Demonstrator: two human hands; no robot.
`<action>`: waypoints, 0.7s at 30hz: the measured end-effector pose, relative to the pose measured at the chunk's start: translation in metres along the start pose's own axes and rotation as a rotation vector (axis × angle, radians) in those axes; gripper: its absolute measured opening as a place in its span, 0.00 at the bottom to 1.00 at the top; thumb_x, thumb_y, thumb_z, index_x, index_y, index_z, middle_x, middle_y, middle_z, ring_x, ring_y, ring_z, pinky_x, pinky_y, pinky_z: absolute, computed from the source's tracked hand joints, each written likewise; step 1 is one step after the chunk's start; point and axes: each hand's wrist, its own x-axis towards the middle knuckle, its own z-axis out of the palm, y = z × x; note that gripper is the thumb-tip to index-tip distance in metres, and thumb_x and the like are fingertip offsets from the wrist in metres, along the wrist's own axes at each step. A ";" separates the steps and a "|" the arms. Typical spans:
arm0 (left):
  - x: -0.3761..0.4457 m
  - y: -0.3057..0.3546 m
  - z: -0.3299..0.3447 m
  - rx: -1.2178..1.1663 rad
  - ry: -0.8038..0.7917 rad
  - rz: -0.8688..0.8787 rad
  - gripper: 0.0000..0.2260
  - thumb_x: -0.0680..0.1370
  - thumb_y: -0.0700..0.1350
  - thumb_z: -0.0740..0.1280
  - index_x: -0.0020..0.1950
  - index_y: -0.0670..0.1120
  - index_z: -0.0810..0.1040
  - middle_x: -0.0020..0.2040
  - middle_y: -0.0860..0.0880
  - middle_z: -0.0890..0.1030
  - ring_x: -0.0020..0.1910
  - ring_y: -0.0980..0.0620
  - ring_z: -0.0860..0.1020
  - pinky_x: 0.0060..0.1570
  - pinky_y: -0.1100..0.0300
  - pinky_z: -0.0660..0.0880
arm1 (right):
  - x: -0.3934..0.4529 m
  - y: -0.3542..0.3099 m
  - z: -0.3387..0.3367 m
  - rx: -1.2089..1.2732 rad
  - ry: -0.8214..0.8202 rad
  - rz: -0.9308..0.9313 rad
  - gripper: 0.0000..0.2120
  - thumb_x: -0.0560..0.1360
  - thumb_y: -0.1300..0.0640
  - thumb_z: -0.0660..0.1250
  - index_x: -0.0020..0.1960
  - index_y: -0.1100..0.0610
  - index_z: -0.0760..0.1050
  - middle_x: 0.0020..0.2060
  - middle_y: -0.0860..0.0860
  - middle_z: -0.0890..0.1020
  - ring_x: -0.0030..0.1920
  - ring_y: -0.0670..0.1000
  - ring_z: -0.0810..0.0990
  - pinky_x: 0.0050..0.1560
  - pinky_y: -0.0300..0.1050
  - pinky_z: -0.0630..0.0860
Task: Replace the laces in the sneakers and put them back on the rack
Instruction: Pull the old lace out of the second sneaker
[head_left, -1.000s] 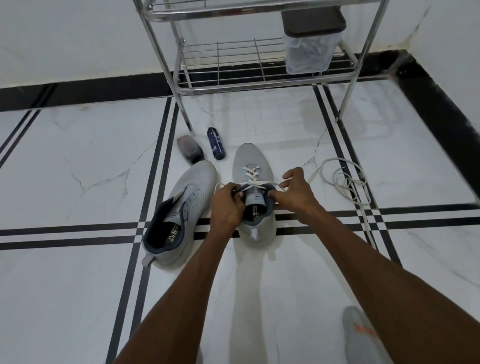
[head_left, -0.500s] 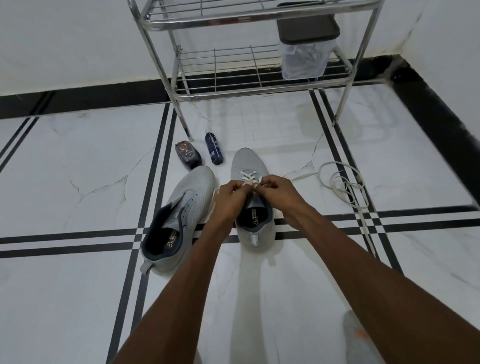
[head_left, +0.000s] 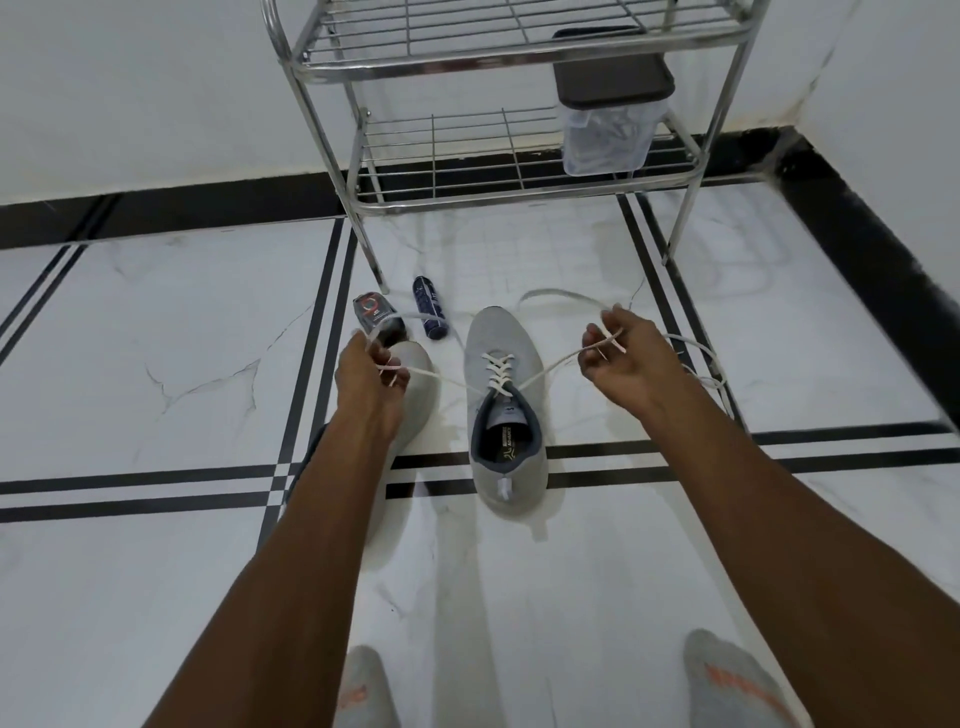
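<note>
A grey sneaker stands on the floor, toe pointing away, with a white lace crossed through its eyelets. My left hand grips the lace's left end and my right hand grips its right end. Both ends are stretched taut out to the sides of the shoe. A second grey sneaker lies to the left, mostly hidden under my left hand and forearm. The metal shoe rack stands against the far wall.
A loose white lace lies on the floor behind my right hand. Two small dark containers lie by the rack's front left leg. A clear box with a dark lid sits on the rack's lower shelf. My feet show at the bottom.
My hands were together over the sneaker's tongue; they have moved apart, left and right, pulling the lace ends out taut.
</note>
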 end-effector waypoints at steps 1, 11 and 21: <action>0.002 -0.001 0.000 0.129 0.045 0.016 0.17 0.82 0.56 0.64 0.59 0.42 0.78 0.49 0.47 0.76 0.44 0.52 0.76 0.39 0.61 0.77 | 0.000 0.000 -0.001 -0.121 0.027 -0.019 0.08 0.78 0.55 0.71 0.52 0.59 0.77 0.49 0.56 0.75 0.40 0.50 0.76 0.39 0.41 0.76; -0.044 -0.076 -0.004 1.215 -0.209 0.706 0.22 0.74 0.52 0.75 0.65 0.48 0.75 0.60 0.46 0.69 0.57 0.46 0.75 0.56 0.54 0.76 | 0.000 0.047 -0.001 -1.453 -0.146 -0.225 0.39 0.72 0.41 0.74 0.76 0.54 0.62 0.63 0.56 0.78 0.60 0.56 0.80 0.50 0.46 0.79; -0.032 -0.080 -0.019 1.184 -0.230 0.742 0.16 0.77 0.40 0.69 0.64 0.47 0.72 0.41 0.48 0.80 0.39 0.48 0.82 0.39 0.46 0.81 | -0.001 0.069 -0.019 -1.348 -0.025 -0.463 0.17 0.70 0.52 0.71 0.55 0.52 0.70 0.46 0.58 0.82 0.40 0.59 0.85 0.43 0.57 0.84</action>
